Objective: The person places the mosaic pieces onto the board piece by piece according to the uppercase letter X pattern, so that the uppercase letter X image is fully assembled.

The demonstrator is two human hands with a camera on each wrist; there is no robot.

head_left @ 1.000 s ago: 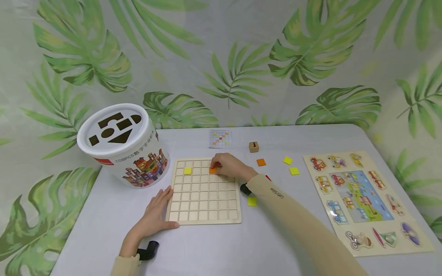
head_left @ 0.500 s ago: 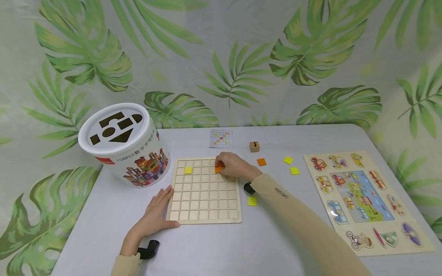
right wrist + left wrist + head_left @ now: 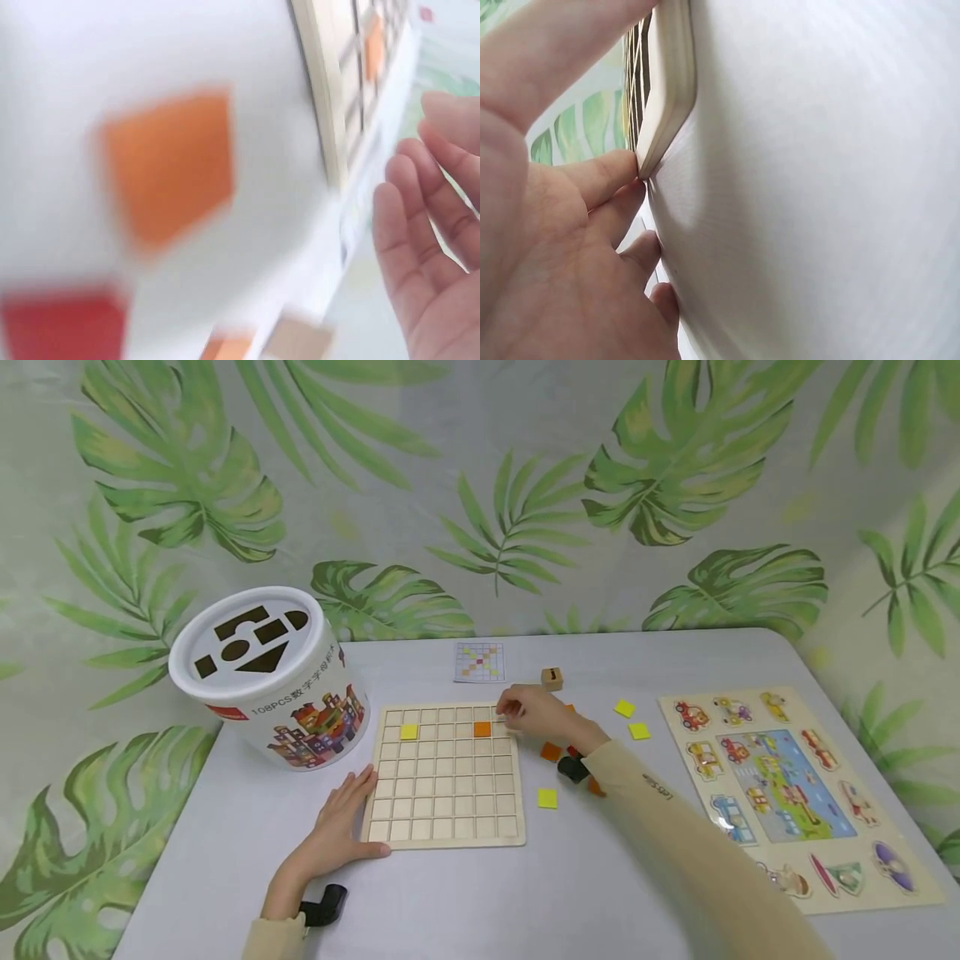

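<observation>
A wooden grid board lies on the table with a yellow square tile and an orange square tile in its second row from the back. My left hand rests at the board's left side, fingers extended along the left edge and thumb at the front corner; the left wrist view shows its fingertips touching the board's edge. Above the board's back right corner is my right hand, apart from the orange tile. In the right wrist view its fingers are loosely bent, with nothing held.
Loose tiles lie right of the board: orange, red and yellow. A small wooden cube and a pattern card lie behind. A white bucket stands back left, a picture puzzle at right.
My right hand slid the orange tile rightward, then let it go in a grid cell and moved right, off it. The left hand has stayed at the board's edge.
</observation>
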